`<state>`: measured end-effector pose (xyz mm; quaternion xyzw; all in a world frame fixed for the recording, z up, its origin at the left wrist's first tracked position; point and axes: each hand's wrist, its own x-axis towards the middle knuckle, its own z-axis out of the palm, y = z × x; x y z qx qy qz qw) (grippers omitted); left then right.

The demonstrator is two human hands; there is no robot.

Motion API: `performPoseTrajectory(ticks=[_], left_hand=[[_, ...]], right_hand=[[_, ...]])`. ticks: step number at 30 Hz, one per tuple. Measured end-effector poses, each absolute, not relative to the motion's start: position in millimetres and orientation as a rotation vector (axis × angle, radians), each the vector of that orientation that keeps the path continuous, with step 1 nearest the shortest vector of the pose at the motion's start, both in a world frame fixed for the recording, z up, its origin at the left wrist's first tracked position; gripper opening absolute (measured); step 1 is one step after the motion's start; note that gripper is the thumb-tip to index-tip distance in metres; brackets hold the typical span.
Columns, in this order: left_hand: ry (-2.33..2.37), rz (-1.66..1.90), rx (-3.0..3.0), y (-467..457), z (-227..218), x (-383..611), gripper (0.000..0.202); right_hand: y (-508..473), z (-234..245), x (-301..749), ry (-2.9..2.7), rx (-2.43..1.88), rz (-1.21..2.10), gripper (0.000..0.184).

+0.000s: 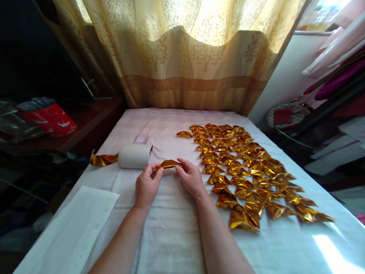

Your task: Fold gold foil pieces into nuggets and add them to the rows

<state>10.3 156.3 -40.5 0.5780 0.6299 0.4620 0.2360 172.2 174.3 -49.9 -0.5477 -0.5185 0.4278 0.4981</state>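
Note:
Between my two hands is a folded piece of gold foil paper (170, 163), flat-bottomed with a raised middle. My left hand (147, 185) pinches its left end between thumb and fingers. The right end is pinched by my right hand (191, 178). Just beyond my left hand lies a white roll (134, 156) on its side, with gold foil (104, 160) showing out of its left end and a bit at its right rim. To the right of my hands, many folded gold foil pieces (239, 160) lie in rough rows, some overlapping.
A white cloth (168, 220) covers the table. A lined paper sheet (71, 228) lies at its left front. Left of the table, a red container (51, 118) leans on a dark wooden surface. A patterned curtain (182, 57) hangs behind; hung clothes (339, 57) are on the right.

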Motion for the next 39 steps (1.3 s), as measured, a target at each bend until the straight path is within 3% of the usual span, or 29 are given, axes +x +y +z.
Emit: performPoseTrajectory(ticks=[7, 11, 20, 39], left_hand=[[1.813, 1.136, 1.574, 158.8, -40.8, 7.6, 0.041], [1.835, 1.040, 1.574, 158.9, -36.4, 7.8, 0.033], [1.800, 1.054, 1.541, 157.6, -38.6, 7.6, 0.040], [1.819, 1.044, 1.484, 156.8, -34.4, 10.1, 0.034]], right_hand=[[173.0, -48.4, 169.1, -1.243, -1.360, 0.997, 0.031], [171.7, -45.4, 170.0, -1.224, -1.312, 1.009, 0.033], [172.3, -39.7, 169.1, -1.156, -1.363, 0.963, 0.034], [167.9, -37.6, 169.9, -1.272, -1.405, 0.878, 0.035]])
